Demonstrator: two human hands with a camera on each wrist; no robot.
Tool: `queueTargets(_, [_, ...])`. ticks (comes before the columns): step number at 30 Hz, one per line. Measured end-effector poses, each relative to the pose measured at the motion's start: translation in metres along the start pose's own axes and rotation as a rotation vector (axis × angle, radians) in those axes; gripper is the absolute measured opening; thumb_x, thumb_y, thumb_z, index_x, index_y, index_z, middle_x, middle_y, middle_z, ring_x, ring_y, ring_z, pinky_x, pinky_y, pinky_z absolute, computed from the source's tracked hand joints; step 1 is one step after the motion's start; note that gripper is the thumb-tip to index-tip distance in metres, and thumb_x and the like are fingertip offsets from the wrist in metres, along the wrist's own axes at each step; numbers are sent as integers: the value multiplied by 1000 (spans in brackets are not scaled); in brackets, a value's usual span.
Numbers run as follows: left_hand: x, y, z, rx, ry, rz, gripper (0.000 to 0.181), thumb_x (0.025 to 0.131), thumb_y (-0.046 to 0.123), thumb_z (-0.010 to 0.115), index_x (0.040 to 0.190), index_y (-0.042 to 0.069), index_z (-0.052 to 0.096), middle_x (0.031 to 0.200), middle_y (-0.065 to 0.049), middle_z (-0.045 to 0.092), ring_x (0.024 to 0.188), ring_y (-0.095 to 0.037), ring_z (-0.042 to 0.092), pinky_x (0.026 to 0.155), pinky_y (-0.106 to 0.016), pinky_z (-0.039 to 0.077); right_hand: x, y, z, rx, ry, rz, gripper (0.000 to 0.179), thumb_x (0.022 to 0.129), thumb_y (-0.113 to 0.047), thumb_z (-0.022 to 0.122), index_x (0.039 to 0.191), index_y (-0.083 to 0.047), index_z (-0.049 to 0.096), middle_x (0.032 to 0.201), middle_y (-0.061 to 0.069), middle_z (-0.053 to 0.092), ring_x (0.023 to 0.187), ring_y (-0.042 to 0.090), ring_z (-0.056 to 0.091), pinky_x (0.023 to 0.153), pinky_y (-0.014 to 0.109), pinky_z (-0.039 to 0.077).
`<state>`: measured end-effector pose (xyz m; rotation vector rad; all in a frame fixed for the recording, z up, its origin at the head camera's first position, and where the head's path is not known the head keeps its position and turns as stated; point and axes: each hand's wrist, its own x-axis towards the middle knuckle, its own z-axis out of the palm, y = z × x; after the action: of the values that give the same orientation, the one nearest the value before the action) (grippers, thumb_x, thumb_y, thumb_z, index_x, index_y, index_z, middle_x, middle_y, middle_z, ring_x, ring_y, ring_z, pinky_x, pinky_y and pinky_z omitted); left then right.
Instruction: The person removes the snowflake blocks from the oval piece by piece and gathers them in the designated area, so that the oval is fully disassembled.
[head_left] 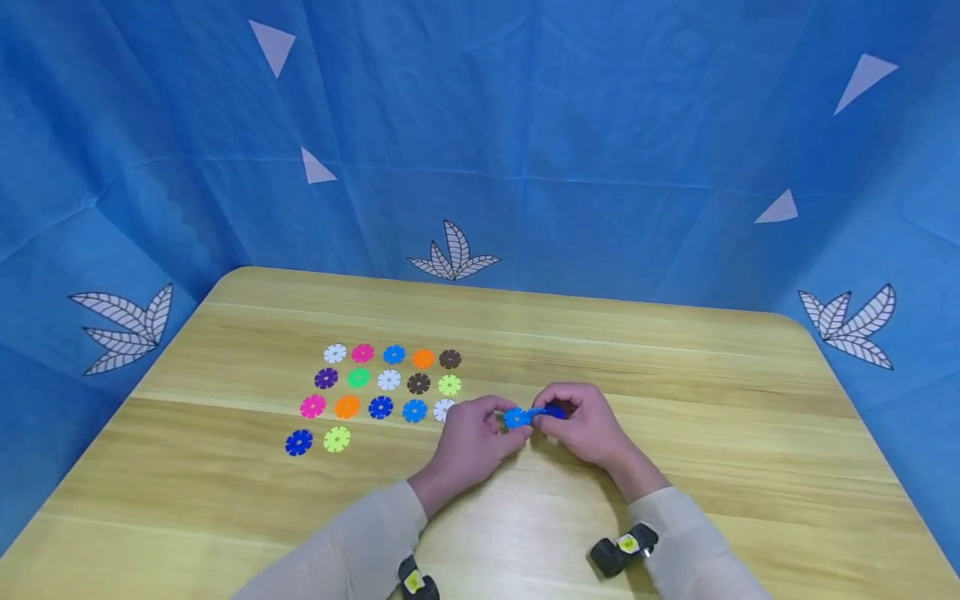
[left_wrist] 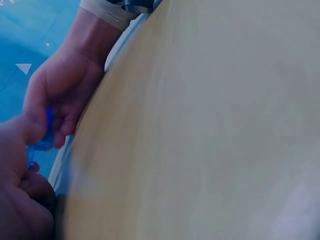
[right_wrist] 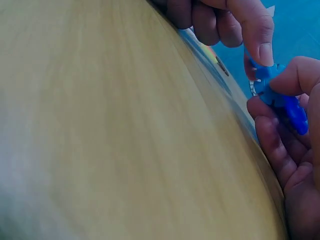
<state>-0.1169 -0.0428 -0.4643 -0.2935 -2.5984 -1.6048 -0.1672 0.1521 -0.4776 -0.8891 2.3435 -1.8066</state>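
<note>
Thumb and fingertips of my left hand [head_left: 471, 440] pinch a light blue notched disc [head_left: 516, 418] in the head view. My right hand [head_left: 588, 427] grips a dark blue notched disc [head_left: 555, 411], partly hidden by its fingers. Between the hands, a light blue piece [head_left: 535, 412] seen nearly edge-on links the two. In the right wrist view the right thumb presses on a light blue disc [right_wrist: 265, 90], with the dark blue disc [right_wrist: 297, 115] slotted against it. The left wrist view shows only a bit of blue plastic [left_wrist: 45, 142] between the fingers.
Left of the hands, several notched discs lie in rows on the wooden table [head_left: 675, 367], among them a brown disc [head_left: 450, 359], a yellow-green disc [head_left: 337, 439] and a dark blue disc [head_left: 298, 442]. A white disc [head_left: 443, 410] lies right beside the left hand. Blue cloth [head_left: 600, 167] hangs behind the table.
</note>
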Motion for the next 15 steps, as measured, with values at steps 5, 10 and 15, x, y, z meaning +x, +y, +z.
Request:
queueTargets(5, [-4, -1, 0, -8, 56, 23, 26, 78, 14, 85, 100, 1, 75, 51, 11, 42, 46, -1, 34, 46, -20, 33, 1, 1, 3, 16, 1, -8, 16, 76, 14, 69, 81, -1, 71, 65, 5, 62, 56, 10, 48, 49, 21, 39])
queueTargets(10, [-8, -7, -3, -72, 98, -12, 22, 77, 10, 84, 97, 3, 76, 51, 10, 43, 47, -2, 38, 51, -21, 42, -1, 0, -1, 61, 21, 39, 9, 78, 8, 68, 80, -1, 69, 68, 6, 63, 58, 14, 55, 53, 23, 45])
queueTargets(15, [-13, -9, -8, -162, 104, -42, 24, 78, 8, 83, 100, 4, 75, 52, 8, 44, 49, -4, 40, 64, -27, 53, -3, 2, -7, 119, 51, 87, 9, 83, 10, 67, 82, 0, 68, 74, 14, 66, 62, 22, 62, 58, 27, 51])
